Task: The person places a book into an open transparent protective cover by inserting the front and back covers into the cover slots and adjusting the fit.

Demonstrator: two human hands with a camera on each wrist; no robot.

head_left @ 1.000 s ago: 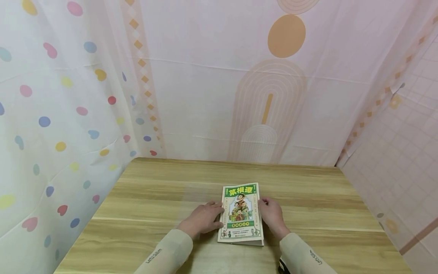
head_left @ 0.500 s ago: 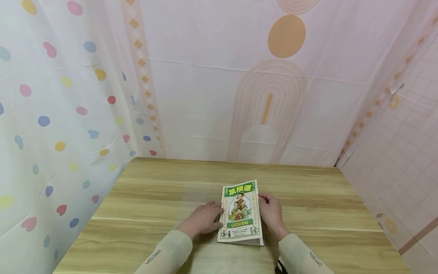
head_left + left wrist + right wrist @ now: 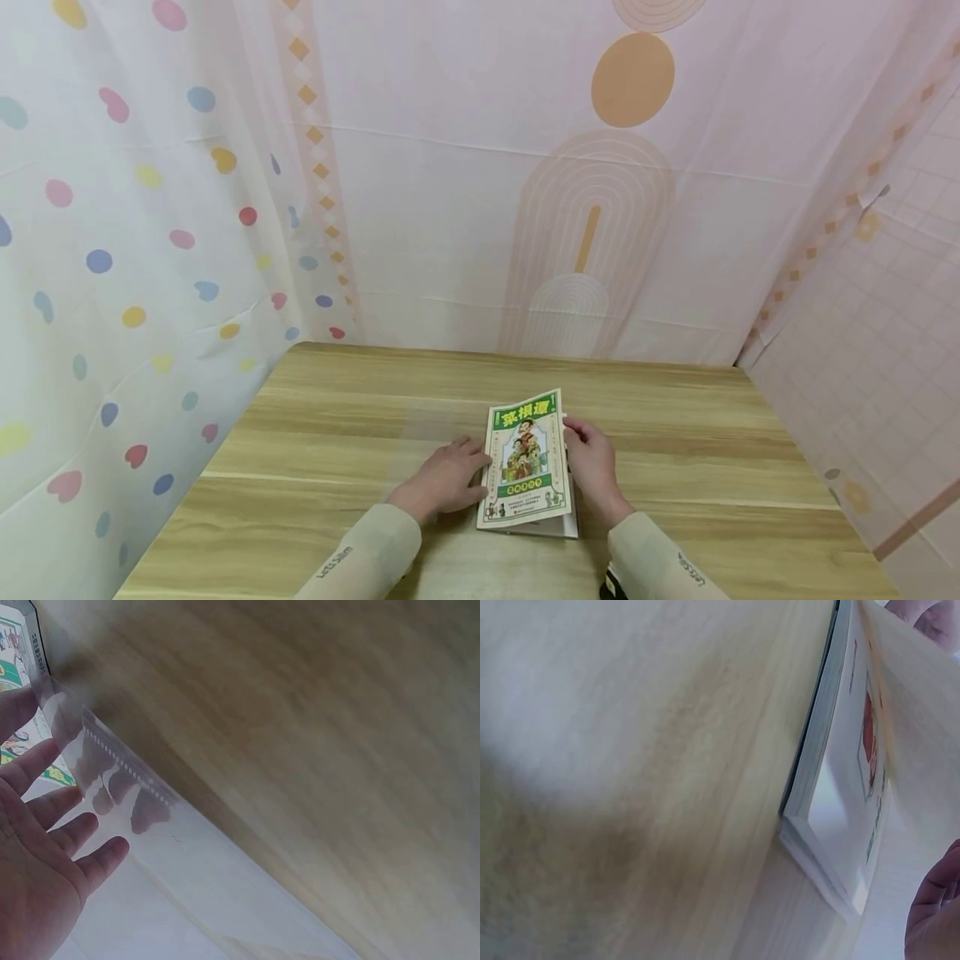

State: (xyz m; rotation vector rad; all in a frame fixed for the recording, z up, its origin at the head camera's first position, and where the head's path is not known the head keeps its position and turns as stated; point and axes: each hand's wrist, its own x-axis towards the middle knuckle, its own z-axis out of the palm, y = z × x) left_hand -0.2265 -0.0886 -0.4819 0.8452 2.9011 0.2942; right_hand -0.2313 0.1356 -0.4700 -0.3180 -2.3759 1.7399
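Note:
A paperback book (image 3: 522, 458) with a green and cream cartoon cover lies on the table, its front cover raised along the right side and pages showing beneath at the bottom. My left hand (image 3: 448, 477) rests along the book's left edge, fingers extended; in the left wrist view its fingers spread over a clear plastic sheet (image 3: 180, 840). At the cover's right edge, my right hand (image 3: 594, 467) holds the cover up with curled fingers. The right wrist view shows the first page (image 3: 847, 780), with a small red picture, under the lifted cover (image 3: 922, 712).
The wood-grain table (image 3: 337, 417) reaches back to a pink patterned curtain (image 3: 435, 208). A dotted white curtain (image 3: 150, 275) hangs at the left and a grid-patterned one (image 3: 885, 333) at the right. A black strap (image 3: 612, 585) shows at the right sleeve.
The cover's right side has risen and tilted leftward, widening the gap over the pages. My right hand has shifted slightly up and left with it. The left hand stays nearly in place.

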